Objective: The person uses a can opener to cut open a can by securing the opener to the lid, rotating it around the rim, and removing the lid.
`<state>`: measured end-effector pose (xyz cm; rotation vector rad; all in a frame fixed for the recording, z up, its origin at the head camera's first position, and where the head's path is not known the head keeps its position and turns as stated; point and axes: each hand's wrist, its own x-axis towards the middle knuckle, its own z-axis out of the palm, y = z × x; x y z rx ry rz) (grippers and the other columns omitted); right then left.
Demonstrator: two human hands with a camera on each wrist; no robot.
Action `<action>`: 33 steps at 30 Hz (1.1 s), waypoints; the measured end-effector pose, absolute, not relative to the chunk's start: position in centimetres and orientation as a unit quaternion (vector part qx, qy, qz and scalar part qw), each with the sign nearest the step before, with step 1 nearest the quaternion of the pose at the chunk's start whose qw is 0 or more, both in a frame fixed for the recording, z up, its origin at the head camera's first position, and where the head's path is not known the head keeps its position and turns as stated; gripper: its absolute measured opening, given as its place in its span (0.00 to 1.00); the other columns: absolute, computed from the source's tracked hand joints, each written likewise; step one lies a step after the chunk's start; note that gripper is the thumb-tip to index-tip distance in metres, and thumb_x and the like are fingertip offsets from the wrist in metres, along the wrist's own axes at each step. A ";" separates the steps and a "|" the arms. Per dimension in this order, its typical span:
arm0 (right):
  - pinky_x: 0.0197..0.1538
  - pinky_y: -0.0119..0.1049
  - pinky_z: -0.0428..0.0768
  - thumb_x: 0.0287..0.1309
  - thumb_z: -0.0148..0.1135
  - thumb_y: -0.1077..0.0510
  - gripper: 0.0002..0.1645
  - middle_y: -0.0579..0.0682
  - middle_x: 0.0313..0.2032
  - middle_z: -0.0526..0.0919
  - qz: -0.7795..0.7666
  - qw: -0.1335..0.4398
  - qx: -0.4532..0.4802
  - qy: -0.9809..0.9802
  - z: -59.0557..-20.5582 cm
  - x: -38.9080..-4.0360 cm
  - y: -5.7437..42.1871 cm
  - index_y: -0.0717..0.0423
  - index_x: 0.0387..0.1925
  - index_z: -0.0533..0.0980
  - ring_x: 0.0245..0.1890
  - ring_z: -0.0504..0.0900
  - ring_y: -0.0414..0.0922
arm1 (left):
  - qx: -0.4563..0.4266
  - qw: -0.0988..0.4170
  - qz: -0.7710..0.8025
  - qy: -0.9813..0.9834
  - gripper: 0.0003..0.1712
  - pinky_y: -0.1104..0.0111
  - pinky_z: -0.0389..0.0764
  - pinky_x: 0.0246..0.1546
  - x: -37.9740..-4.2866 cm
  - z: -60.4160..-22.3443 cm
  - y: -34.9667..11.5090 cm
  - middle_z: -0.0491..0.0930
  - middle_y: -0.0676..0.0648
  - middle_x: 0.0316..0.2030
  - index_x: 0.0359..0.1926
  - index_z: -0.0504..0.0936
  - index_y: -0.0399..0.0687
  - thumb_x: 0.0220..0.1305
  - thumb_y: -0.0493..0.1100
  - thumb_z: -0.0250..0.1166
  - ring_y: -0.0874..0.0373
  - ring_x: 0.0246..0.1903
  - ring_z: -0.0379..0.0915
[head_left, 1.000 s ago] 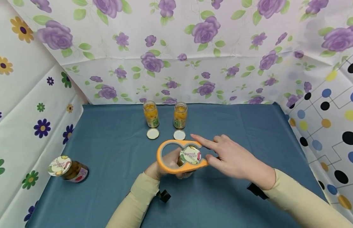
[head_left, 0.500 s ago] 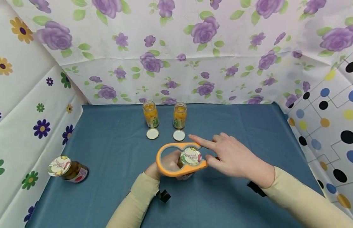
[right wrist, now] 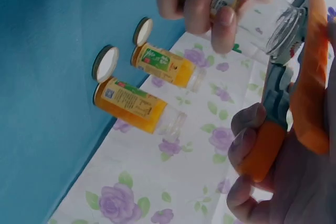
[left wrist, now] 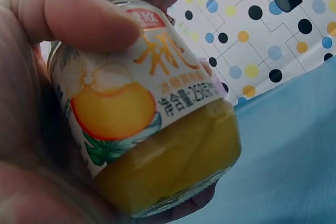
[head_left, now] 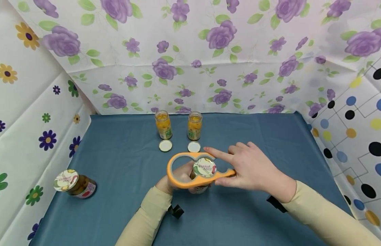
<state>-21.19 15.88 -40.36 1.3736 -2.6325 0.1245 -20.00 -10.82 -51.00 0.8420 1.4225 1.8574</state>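
My left hand grips a glass jar of canned fruit, its label with a peach picture and its patterned lid on top. An orange jar opener with grey inner edges surrounds the lid with its notched inner curve. At its two arms is my right hand, the index finger along the far arm and the thumb by the near one. In the right wrist view, curled fingers hold one orange arm. The opener partly covers my left hand in the head view.
Two uncapped jars of yellow fruit stand at the back, each with a lid lying before it. A capped jar of darker fruit stands at the left. Patterned cloth walls surround the blue table.
My right thumb has moved below the opener's near arm, whose end now shows farther right. The opener has shifted slightly and still surrounds the lid. My left hand keeps its grip on the jar.
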 end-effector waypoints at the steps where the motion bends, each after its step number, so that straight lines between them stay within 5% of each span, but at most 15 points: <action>1: 0.35 0.43 0.65 0.57 0.57 0.12 0.56 0.36 0.19 0.58 0.032 0.092 0.468 -0.878 -40.4 -21.3 16.0 0.24 0.82 0.61 0.22 0.58 0.40 | 0.317 0.320 0.698 0.557 0.57 0.63 0.76 0.41 -20.1 -50.9 -10.8 0.86 0.45 0.46 0.75 0.62 0.22 0.60 0.56 0.77 0.59 0.39 0.77; 6: 0.37 0.42 0.69 0.50 0.78 0.26 0.60 0.34 0.20 0.60 0.034 0.086 0.495 -0.864 -40.4 -21.7 16.4 0.29 0.82 0.64 0.22 0.61 0.38 | 0.293 0.327 0.662 0.607 0.45 0.63 0.75 0.35 -19.9 -50.5 -10.8 0.87 0.46 0.44 0.66 0.72 0.20 0.54 0.47 0.71 0.57 0.32 0.76; 8: 0.32 0.37 0.68 0.48 0.83 0.32 0.60 0.34 0.20 0.61 0.063 0.064 0.497 -0.863 -40.5 -21.9 16.6 0.30 0.81 0.65 0.22 0.61 0.37 | 0.288 0.351 0.675 0.582 0.51 0.63 0.74 0.34 -19.8 -50.6 -10.7 0.86 0.49 0.45 0.70 0.69 0.20 0.61 0.56 0.74 0.57 0.31 0.74; 12: 0.25 0.33 0.64 0.50 0.83 0.37 0.57 0.33 0.21 0.62 0.113 0.026 0.491 -0.864 -40.8 -22.2 16.9 0.28 0.80 0.66 0.22 0.61 0.34 | 0.296 0.371 0.682 0.557 0.64 0.62 0.78 0.44 -19.8 -50.7 -10.6 0.84 0.49 0.49 0.72 0.65 0.19 0.59 0.70 0.76 0.58 0.39 0.75; 17: 0.27 0.32 0.64 0.52 0.81 0.37 0.55 0.32 0.22 0.61 0.126 0.021 0.500 -0.857 -40.7 -22.4 17.1 0.27 0.80 0.67 0.23 0.61 0.34 | 0.313 0.331 0.634 0.625 0.43 0.64 0.79 0.58 -19.8 -50.4 -10.7 0.85 0.45 0.55 0.68 0.75 0.24 0.63 0.52 0.75 0.62 0.49 0.78; 18: 0.27 0.33 0.64 0.53 0.81 0.38 0.55 0.32 0.22 0.61 0.130 0.020 0.502 -0.855 -40.6 -22.5 17.1 0.27 0.80 0.67 0.23 0.60 0.34 | 0.311 0.335 0.634 0.624 0.40 0.64 0.80 0.53 -19.8 -50.3 -10.6 0.86 0.45 0.52 0.67 0.76 0.25 0.63 0.49 0.75 0.61 0.44 0.78; 24: 0.28 0.33 0.66 0.52 0.81 0.44 0.55 0.32 0.22 0.62 0.164 0.007 0.493 -0.854 -40.2 -22.7 17.5 0.28 0.81 0.66 0.23 0.60 0.33 | 0.358 0.336 0.666 0.561 0.40 0.60 0.77 0.38 -20.4 -51.0 -10.2 0.83 0.48 0.42 0.62 0.74 0.21 0.54 0.44 0.73 0.55 0.33 0.73; 33: 0.23 0.34 0.68 0.54 0.74 0.60 0.57 0.35 0.21 0.68 0.282 -0.051 0.412 -0.865 -40.8 -23.2 19.5 0.29 0.83 0.62 0.17 0.63 0.34 | 0.329 0.223 0.675 0.622 0.41 0.58 0.80 0.50 -20.3 -51.7 -9.9 0.80 0.40 0.51 0.67 0.73 0.34 0.50 0.28 0.74 0.51 0.43 0.77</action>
